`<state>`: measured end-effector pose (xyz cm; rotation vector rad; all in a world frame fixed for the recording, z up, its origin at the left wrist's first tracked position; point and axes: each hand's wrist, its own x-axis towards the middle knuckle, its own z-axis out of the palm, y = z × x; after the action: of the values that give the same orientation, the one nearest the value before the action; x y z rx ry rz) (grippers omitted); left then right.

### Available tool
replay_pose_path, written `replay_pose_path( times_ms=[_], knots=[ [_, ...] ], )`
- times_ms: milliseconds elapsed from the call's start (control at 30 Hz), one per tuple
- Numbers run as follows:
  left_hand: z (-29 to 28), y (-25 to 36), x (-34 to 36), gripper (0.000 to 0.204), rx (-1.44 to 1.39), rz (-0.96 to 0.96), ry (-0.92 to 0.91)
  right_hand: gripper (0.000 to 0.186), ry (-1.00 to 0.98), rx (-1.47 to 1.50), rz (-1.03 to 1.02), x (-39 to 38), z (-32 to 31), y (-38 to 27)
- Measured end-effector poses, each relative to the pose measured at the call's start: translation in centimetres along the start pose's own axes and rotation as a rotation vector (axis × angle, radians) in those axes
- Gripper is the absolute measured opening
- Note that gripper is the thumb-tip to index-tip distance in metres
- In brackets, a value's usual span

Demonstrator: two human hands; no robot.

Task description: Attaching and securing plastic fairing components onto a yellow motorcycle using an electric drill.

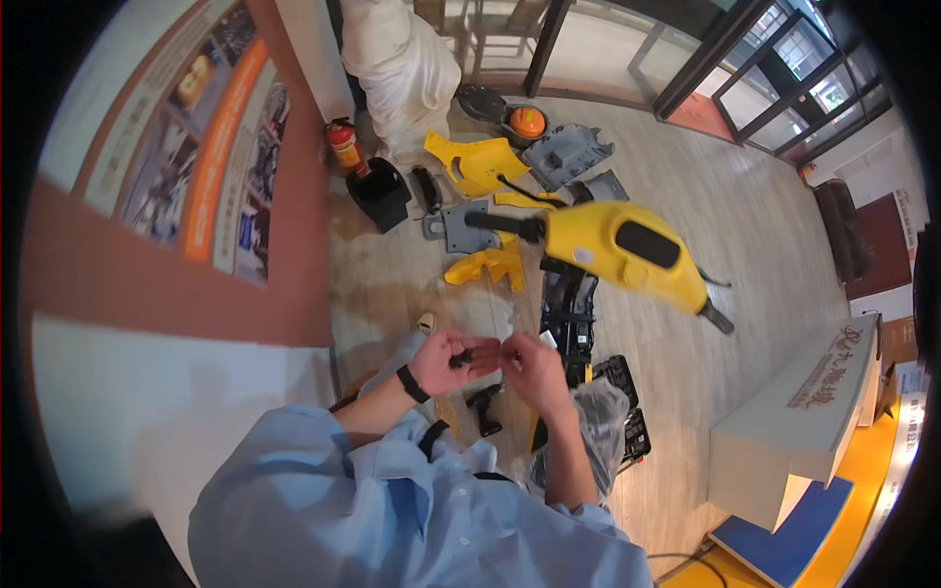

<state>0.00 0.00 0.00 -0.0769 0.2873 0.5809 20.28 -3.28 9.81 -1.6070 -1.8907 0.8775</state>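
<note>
the upturned left hand point(437, 366) lies spread, small dark pieces point(459, 360) on its palm; the right hand's point(530, 368) fingertips press together, on what i cannot tell. a tipped palm could scatter the pieces over the pale wood-plank floor point(676, 392) near the black pistol-shaped drill point(484, 408).

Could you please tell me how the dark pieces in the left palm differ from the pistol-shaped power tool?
Size: the dark pieces are far smaller than the power tool.
Place: the dark pieces rest on the open palm of the left grip, while the power tool lies lower down, apparently on the floor.
Shape: the power tool shows a clear body and handle; the dark pieces are too small to make out.
Both look dark.
</note>
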Motion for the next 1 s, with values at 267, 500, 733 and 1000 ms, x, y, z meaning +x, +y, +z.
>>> replay_pose_path(
  times_ms=[267, 500, 733, 1000],
  knots=[
    [-8.5, 15.6, 3.4, 0.046, 0.127, -0.200, 0.138, 0.015, -0.057, 0.129, 0.353, 12.5, 9.6, 3.6],
    [-18.5, 18.0, 10.6, 0.022, 0.552, -0.396, 0.372, 0.033, -0.037, -0.148, 0.844, 10.4, 19.9, 15.7],
    [-28.4, 14.3, 18.5, 0.030, 0.804, -0.519, 0.253, 0.041, 0.148, 0.037, 1.375, 0.8, 30.5, 33.0],
    [-34.1, 9.1, 30.7, 0.030, 1.201, -0.579, -0.144, 0.048, 0.087, 0.226, 1.456, -8.5, 40.9, 46.6]
  ],
)
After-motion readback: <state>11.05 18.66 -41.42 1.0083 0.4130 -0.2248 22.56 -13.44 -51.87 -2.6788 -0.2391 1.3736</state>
